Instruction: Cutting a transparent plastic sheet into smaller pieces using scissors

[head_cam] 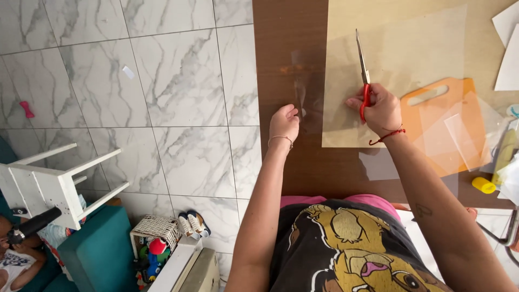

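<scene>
Brown table (286, 32) under tan board (400, 32)

Bright, even daylight; wide-lens bend at the edges

Soft light fills the scene. The clear plastic sheet (305, 81) on the brown wooden table (286, 32) throws a pale glare. Shadows are faint, thin beneath the forearms. The grey-veined white marble floor tiles (162, 81) look sharp, their grout lines bowing outward. The far right edge is slightly smeared
</scene>
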